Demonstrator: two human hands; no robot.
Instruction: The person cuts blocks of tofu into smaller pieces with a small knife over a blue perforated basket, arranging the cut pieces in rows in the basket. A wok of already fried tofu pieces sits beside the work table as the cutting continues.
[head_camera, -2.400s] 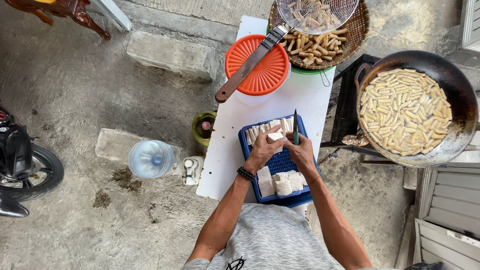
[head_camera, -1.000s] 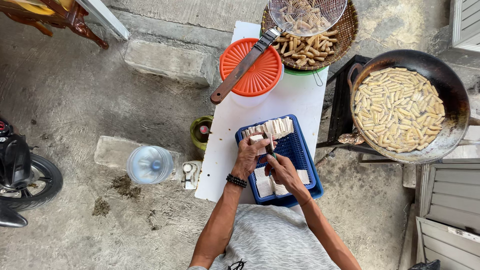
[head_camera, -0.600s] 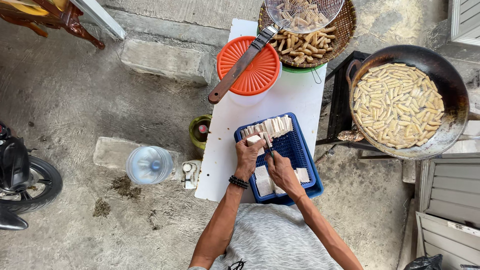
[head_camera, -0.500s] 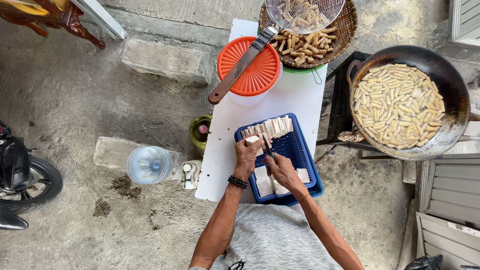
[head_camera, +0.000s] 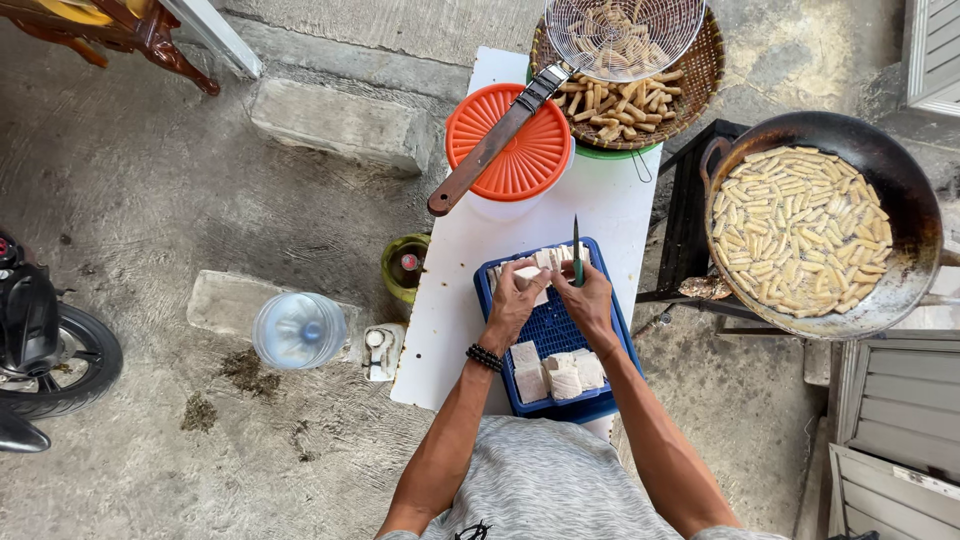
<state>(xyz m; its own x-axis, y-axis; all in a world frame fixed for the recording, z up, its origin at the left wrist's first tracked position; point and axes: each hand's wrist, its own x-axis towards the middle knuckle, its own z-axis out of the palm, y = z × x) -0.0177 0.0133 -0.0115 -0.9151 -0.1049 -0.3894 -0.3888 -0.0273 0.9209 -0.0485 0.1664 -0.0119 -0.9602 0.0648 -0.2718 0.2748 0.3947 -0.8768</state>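
Over the blue tray (head_camera: 556, 330) on the white bench (head_camera: 620, 205), the left hand (head_camera: 515, 305) pinches a white block (head_camera: 528, 273) steady; the right hand (head_camera: 588, 300) grips a knife (head_camera: 577, 250), blade pointing far, ready for slicing.

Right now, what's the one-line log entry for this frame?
left hand: holds white block | right hand: holds knife, blade up | both over blue tray | wok full of strips

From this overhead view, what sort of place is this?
Probably an outdoor, street-side frying spot: a wok of pale sticks, a basket of fried pieces, rough concrete ground, and a motorbike wheel.
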